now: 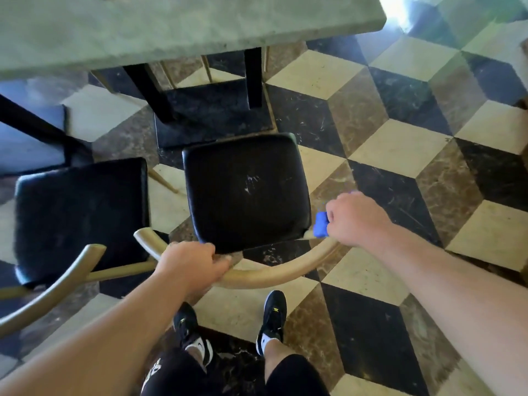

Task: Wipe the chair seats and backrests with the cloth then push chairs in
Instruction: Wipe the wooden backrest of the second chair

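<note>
Two chairs stand in front of you, both on the near side of the table (171,27). The chair (247,190) you hold sits just short of the table's right end, its black seat fully clear of the tabletop and near the dark table base (211,115). Your left hand (191,265) wraps around the curved wooden backrest (274,272) at its left part, fingers curled over the rail. Your right hand (354,220) is closed over the backrest's right end, with the blue cloth (320,224) bunched in its grip and pressed against the wood (only a small wad shows past your knuckles). A pale scuff marks the seat near its middle.

The second chair (81,218) stands just left of the first, also pulled out from the table, its backrest rail arcing toward the lower left. Neither hand touches it.

Your shoes (273,318) are planted on the checkered floor (400,155) directly behind the held chair, on the side away from the table.
</note>
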`<state>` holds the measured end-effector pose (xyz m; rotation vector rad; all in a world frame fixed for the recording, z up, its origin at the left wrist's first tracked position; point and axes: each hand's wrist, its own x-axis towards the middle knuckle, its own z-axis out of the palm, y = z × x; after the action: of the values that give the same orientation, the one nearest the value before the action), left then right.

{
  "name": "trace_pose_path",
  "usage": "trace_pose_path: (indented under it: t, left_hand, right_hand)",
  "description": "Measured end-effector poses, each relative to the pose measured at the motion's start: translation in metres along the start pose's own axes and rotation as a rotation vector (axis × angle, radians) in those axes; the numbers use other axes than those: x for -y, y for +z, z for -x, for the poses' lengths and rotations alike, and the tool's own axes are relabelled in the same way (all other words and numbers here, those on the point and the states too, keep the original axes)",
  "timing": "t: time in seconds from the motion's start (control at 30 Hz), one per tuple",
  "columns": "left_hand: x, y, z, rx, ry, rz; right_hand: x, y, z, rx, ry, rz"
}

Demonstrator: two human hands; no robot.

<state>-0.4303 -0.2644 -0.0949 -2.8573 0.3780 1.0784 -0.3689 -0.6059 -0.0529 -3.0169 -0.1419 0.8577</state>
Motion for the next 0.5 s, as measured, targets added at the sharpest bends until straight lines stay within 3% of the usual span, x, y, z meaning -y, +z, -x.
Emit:
trace_pose_path:
  t: [0.17,0.27,0.4,0.5]
  left_hand:
    - [0.059,-0.004,0.013,-0.193,-0.236,-0.035]
    - [0.082,0.005,0.006,-0.303,-0.336,0.195]
    - [0.093,0.012,-0.006,-0.396,-0.36,0.658]
    - [0.09,0.013,-0.008,-0.53,-0.394,0.794]
  right_hand:
    - [0.092,0.022,0.021,0.349,-0.116,-0.26]
    - [0.15,0.03,0.018,0.462,-0.168,-0.524]
    - [0.224,0.034,0.002,0.484,-0.19,-0.821]
    - [0.27,0.033,-0.023,0.511,-0.145,-1.017]
